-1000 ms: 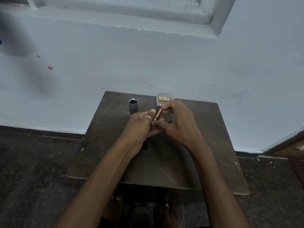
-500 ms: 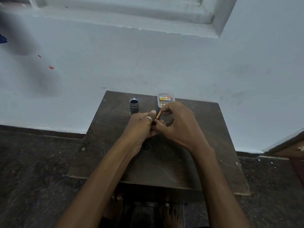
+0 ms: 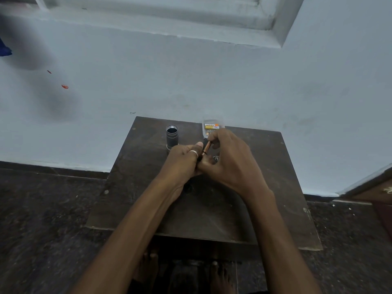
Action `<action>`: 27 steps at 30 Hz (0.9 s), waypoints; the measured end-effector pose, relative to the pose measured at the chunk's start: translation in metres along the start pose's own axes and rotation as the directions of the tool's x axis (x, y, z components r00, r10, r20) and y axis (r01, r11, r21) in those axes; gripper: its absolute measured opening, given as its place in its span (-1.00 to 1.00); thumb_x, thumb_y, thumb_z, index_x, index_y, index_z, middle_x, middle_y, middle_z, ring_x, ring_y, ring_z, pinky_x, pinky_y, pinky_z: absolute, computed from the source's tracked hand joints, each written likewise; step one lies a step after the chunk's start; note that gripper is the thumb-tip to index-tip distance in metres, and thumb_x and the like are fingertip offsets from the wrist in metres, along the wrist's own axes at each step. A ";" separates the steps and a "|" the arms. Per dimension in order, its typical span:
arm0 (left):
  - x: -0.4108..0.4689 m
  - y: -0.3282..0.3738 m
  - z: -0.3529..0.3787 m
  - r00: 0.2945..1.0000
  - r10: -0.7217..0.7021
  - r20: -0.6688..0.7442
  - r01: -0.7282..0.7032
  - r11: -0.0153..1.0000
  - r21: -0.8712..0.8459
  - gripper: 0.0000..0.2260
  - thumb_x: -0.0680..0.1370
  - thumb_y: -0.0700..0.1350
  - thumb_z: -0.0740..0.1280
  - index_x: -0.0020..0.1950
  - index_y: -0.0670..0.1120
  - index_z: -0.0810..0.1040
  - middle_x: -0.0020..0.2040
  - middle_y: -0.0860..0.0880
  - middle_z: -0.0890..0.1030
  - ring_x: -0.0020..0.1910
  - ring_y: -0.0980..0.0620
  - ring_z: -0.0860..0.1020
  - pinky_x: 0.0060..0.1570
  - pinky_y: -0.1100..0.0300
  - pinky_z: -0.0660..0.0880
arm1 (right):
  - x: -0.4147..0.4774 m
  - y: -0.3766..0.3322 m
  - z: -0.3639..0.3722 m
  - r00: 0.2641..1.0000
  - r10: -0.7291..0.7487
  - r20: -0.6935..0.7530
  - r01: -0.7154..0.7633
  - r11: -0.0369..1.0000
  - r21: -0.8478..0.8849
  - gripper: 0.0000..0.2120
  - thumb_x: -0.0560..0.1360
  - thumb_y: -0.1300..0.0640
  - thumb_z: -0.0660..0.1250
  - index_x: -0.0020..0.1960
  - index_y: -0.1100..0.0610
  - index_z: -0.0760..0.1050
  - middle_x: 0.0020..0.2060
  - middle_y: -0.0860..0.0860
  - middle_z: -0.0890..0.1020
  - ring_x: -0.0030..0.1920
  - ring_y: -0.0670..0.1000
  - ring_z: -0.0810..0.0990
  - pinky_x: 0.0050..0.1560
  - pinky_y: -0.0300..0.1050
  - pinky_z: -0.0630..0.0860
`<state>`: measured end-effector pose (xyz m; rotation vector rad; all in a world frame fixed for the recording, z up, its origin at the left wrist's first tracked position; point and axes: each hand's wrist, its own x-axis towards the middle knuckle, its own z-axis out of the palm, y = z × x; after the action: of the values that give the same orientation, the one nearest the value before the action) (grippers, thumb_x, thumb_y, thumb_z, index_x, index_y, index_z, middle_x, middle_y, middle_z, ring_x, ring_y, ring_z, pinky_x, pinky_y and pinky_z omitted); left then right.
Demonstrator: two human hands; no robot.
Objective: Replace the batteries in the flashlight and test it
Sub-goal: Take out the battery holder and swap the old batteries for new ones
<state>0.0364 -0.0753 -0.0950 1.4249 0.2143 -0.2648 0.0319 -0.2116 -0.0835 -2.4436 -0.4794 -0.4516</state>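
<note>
Right hand (image 3: 231, 164) pinches the top of the copper battery (image 3: 206, 147); left hand (image 3: 182, 164) curls round its lower end, thumb alongside. The battery's long axis tilts toward 1 o'clock. Open flashlight body (image 3: 172, 137) stands upright on the table (image 3: 275, 187) at 10 o'clock from the hands, nearer the left hand.
</note>
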 end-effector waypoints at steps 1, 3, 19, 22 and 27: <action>0.000 0.000 0.000 1.000 -0.004 0.000 0.004 1.000 0.005 -0.65 0.67 -0.07 0.22 0.06 -0.34 0.62 0.04 -0.35 0.66 -0.02 -0.15 0.66 0.08 -0.08 0.62 | 0.000 0.001 0.000 1.000 0.005 -0.003 -0.005 1.000 0.014 -0.68 0.36 0.04 0.42 0.06 0.10 0.45 -0.11 -0.01 0.59 -0.14 0.02 0.57 -0.13 -0.01 0.52; 0.000 0.001 0.000 1.000 -0.015 0.003 0.015 1.000 0.003 -0.66 0.67 -0.07 0.21 0.03 -0.31 0.64 -0.01 -0.29 0.69 -0.03 -0.14 0.68 0.03 -0.03 0.64 | -0.001 0.003 -0.001 1.000 0.021 -0.006 -0.021 0.999 0.038 -0.66 0.35 0.01 0.40 0.07 0.09 0.45 -0.11 -0.03 0.61 -0.13 0.00 0.59 -0.12 -0.03 0.55; -0.004 0.009 0.001 0.996 -0.091 0.020 0.093 0.965 -0.245 -0.72 0.68 -0.15 0.19 -0.07 -0.23 0.64 -0.24 -0.11 0.72 -0.24 0.03 0.71 -0.26 0.22 0.63 | 0.005 0.010 -0.006 0.997 0.074 -0.015 -0.067 0.953 0.296 -0.87 0.52 0.17 0.45 0.05 0.11 0.70 -0.08 -0.02 0.74 -0.11 -0.13 0.68 -0.07 -0.30 0.56; -0.005 0.011 0.002 0.994 -0.108 0.029 0.112 0.959 -0.262 -0.72 0.68 -0.12 0.20 0.01 -0.30 0.60 -0.29 -0.12 0.70 -0.27 0.03 0.71 -0.29 0.24 0.62 | 0.008 0.012 -0.010 0.949 0.309 -0.060 -0.236 0.823 0.517 -0.82 0.62 0.12 0.32 -0.04 0.13 0.68 -0.16 -0.02 0.75 -0.12 -0.06 0.73 -0.16 -0.15 0.61; -0.008 0.014 0.003 0.990 -0.130 0.046 0.138 0.947 -0.290 -0.70 0.68 -0.12 0.20 0.16 -0.35 0.55 -0.21 -0.15 0.71 -0.27 0.05 0.71 -0.30 0.25 0.61 | 0.008 0.025 -0.018 0.775 0.627 0.080 -0.428 0.428 0.796 -0.74 0.67 0.07 0.24 -0.04 0.22 0.60 -0.16 0.12 0.74 -0.10 0.06 0.75 -0.21 -0.16 0.65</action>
<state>0.0333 -0.0762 -0.0795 1.1136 0.3166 -0.3482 0.0463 -0.2392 -0.0788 -1.4974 0.2203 -0.1665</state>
